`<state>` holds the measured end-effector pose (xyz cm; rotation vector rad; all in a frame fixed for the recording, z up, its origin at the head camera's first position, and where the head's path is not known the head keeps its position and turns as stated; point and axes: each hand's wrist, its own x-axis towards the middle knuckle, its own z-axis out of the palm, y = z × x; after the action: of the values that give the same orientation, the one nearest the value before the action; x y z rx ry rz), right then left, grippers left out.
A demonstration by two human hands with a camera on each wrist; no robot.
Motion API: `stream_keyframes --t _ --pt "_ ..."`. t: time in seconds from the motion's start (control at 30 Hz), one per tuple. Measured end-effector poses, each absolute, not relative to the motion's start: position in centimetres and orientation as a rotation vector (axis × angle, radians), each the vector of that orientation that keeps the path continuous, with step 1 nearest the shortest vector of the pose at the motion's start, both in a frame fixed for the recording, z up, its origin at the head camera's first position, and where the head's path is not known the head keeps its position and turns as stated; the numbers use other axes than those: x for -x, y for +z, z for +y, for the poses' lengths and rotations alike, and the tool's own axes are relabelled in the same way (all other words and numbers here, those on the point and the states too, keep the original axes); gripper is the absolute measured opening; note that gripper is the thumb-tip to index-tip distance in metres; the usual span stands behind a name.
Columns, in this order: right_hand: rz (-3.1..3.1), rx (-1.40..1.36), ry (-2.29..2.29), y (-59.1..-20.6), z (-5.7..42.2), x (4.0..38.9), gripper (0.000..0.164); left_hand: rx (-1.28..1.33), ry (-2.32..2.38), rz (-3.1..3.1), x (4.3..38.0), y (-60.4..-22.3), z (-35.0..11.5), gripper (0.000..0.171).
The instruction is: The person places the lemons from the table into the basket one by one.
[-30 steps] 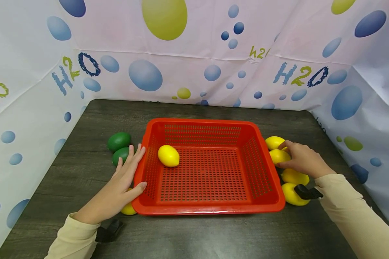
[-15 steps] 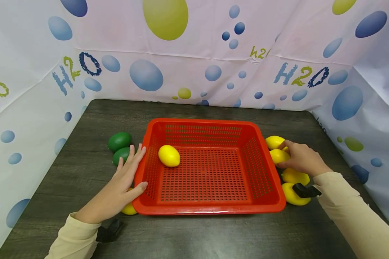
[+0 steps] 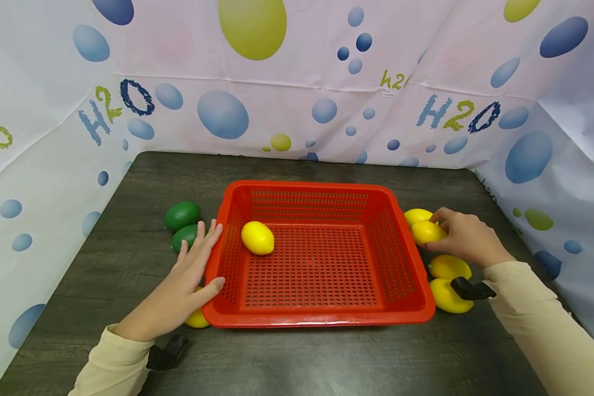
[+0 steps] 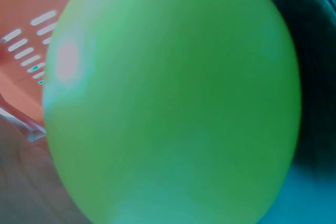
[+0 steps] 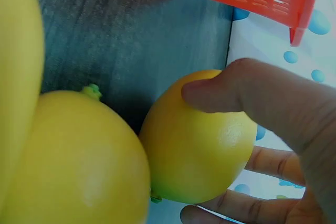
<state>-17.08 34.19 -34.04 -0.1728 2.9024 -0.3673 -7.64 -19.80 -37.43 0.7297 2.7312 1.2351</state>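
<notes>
My right hand pinches a lemon beside the basket's right wall. In the right wrist view the thumb lies across this lemon and fingers show behind it. Other lemons sit around that hand, one beyond it and others nearer me. At the left, my left hand rests with spread, straight fingers on the rim of the red basket. One lemon lies inside the basket. Another lemon is partly hidden under the left hand; a rounded, green-tinted thing fills the left wrist view.
Two dark green oval fruits lie left of the basket, one partly covered by the left fingers. The dark wooden table ends at a white sheet with printed bubbles, behind and at both sides.
The right hand now has its lemon slightly farther from me, overlapping the far lemon in view, with a gap to the nearer ones. My left hand and the basket stay in place.
</notes>
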Motion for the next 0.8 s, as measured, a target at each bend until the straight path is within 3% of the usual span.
stream_keyframes --t 0.8 --pt "2.944 0.178 -0.366 -31.2 33.9 17.2 0.064 -0.718 1.245 2.719 7.6 -37.3 -19.8 0.084"
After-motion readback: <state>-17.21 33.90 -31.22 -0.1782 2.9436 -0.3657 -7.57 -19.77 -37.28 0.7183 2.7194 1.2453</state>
